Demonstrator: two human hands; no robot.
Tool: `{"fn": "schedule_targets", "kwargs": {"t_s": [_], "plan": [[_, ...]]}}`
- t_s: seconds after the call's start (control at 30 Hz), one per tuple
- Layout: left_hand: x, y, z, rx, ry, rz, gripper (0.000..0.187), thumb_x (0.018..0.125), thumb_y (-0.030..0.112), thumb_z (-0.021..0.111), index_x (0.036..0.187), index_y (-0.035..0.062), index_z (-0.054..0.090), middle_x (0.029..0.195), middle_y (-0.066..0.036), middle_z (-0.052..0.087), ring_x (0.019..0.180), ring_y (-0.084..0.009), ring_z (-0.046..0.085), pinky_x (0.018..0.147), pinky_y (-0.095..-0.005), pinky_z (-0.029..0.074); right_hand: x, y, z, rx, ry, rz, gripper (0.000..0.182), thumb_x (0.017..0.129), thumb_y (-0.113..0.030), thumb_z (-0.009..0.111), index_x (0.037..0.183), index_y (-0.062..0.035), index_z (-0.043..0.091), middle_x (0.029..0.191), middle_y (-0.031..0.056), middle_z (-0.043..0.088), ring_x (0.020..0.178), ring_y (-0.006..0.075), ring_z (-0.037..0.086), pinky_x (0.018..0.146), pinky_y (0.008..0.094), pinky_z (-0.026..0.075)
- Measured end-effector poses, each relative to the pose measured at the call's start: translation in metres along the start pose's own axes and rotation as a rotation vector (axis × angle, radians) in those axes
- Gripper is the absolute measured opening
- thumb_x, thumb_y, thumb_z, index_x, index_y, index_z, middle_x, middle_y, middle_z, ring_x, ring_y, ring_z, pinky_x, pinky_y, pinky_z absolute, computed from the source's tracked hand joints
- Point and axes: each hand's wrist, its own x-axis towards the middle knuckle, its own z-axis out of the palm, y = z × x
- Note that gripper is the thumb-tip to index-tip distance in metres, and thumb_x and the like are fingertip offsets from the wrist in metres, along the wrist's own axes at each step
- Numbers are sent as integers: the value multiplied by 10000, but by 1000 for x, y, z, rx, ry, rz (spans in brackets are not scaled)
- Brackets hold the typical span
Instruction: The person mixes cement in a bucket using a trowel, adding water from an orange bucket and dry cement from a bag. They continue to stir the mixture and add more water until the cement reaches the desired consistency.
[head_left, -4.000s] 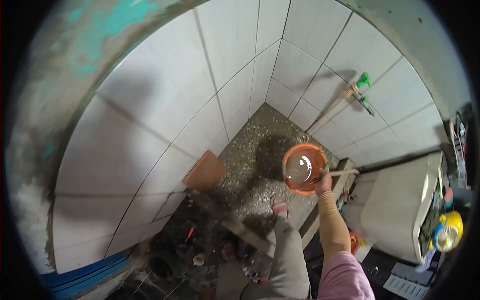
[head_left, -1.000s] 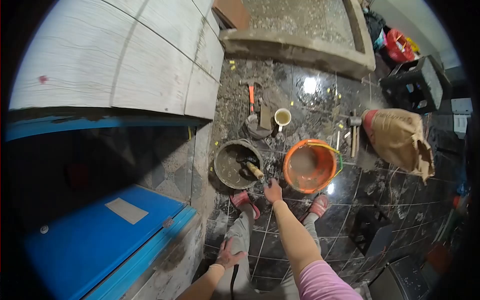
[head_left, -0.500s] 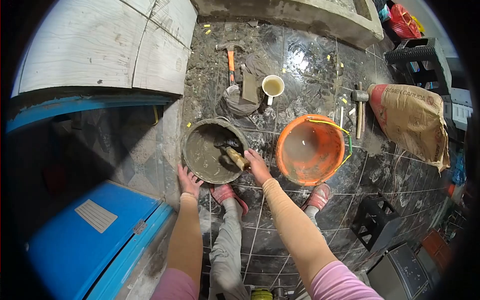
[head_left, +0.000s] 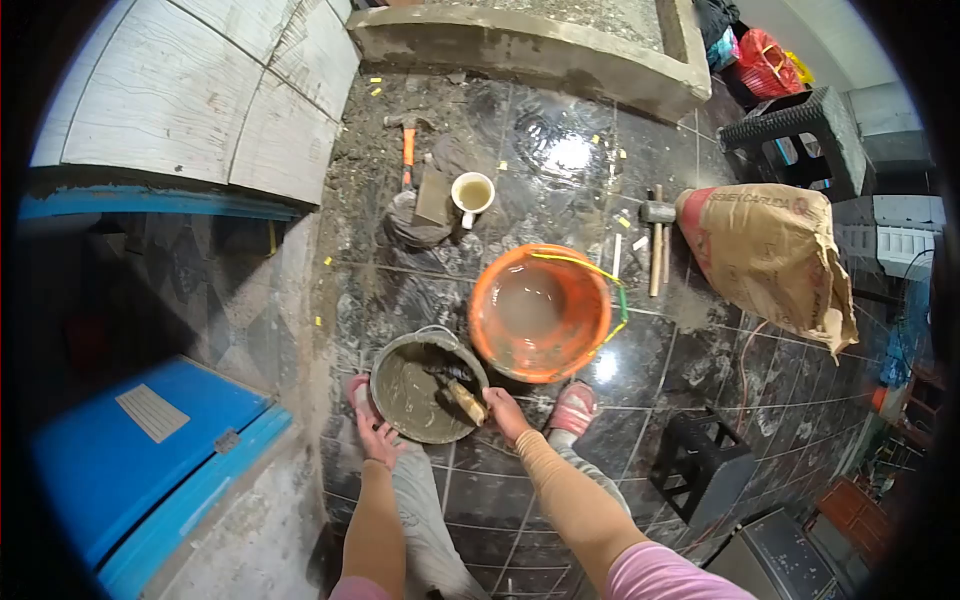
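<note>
A grey bucket [head_left: 407, 428] with wet mortar inside is between my two hands, close in front of my legs. My left hand [head_left: 378, 438] presses against its lower left side with the fingers extended along the wall. On the opposite side my right hand [head_left: 507, 415] grips the rim, thumb on top. A trowel with a wooden handle [head_left: 466, 402] leans inside the bucket, its dark blade in the mortar and its handle end by my right fingers. Just beyond stands an orange bucket [head_left: 483, 345] holding murky water, overlapping the grey one's edge in this view.
A white mug [head_left: 473, 193], a cloth [head_left: 412, 225] and an orange-handled claw hammer [head_left: 408, 145] lie ahead on the dirty tiles. To the right are a mallet [head_left: 657, 213], a cement sack [head_left: 765, 250] and a black stool [head_left: 700, 465]. A blue door [head_left: 150, 460] is at left.
The grey bucket has come nearer to my body, with both hands still on it. My left foot now shows at its left side, and the view has shifted to the right.
</note>
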Motion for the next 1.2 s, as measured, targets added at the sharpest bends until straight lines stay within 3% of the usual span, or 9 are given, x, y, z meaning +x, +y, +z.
{"fn": "schedule_targets", "kwargs": {"t_s": [0.2,0.3,0.37,0.6,0.8,0.83,0.9,1.03,1.2], "plan": [[-45,-124,26,-161,96,-167,1202,712,881,455,1554,207,-77,1603,-206,112,1459,-421,151,1071,-716,49,-49,-2,-90,-52,2,98,395,958,-373,558,1129,-22,618,981,53,631,909,165,564,835,309,445],[-68,-172,48,-208,69,-242,1188,729,857,471,1550,200,-81,1610,-203,62,1468,-436,101,1087,-719,8,-40,6,-143,-439,8,-142,411,944,-376,566,1054,10,653,979,87,668,933,201,592,869,335,451],[-78,-199,61,-246,4,-275,1168,736,858,461,1552,215,-74,1608,-195,82,1466,-436,113,1087,-720,12,-38,8,-171,-439,76,-28,432,939,-386,559,1027,26,656,1010,115,670,955,223,600,883,346,445],[-104,-283,114,-245,-294,-356,1091,741,875,428,1549,320,-49,1623,-158,32,1467,-427,117,1086,-717,37,-59,-29,-260,-614,148,0,532,956,-446,515,1155,33,631,1157,188,651,1074,276,589,953,363,419],[-133,-333,229,-360,-326,-390,1138,725,883,443,1548,294,-79,1616,-184,-10,1472,-423,83,1086,-721,40,-64,-97,-378,-682,243,8,619,955,-470,521,1258,69,568,1250,206,613,1136,295,586,964,381,433],[-134,-338,255,-353,-308,-386,1112,744,874,429,1553,282,-53,1613,-191,13,1471,-421,93,1087,-718,38,-57,-102,-399,-667,321,-88,482,970,-431,529,1132,14,617,955,82,627,837,194,556,759,337,459],[-138,-349,302,-308,-353,-366,1095,762,864,418,1556,269,-47,1608,-205,52,1470,-413,111,1088,-713,39,-55,-135,-442,-776,251,-124,600,941,-452,527,1245,63,580,1210,220,632,1119,333,595,959,378,433],[-143,-357,380,-270,-371,-312,1082,792,845,400,1560,217,-34,1606,-192,100,1465,-403,144,1094,-704,47,-50,-177,-490,-884,294,-203,585,866,-473,593,1180,20,610,1176,254,634,1131,366,594,959,394,442],[-145,-360,439,-241,-397,-198,1120,801,836,404,1556,110,9,1617,-121,110,1443,-401,206,1098,-692,101,-82,-216,-493,-1211,386,-278,603,821,-264,677,1315,-35,417,1128,329,612,1098,489,573,952,490,469]]}}
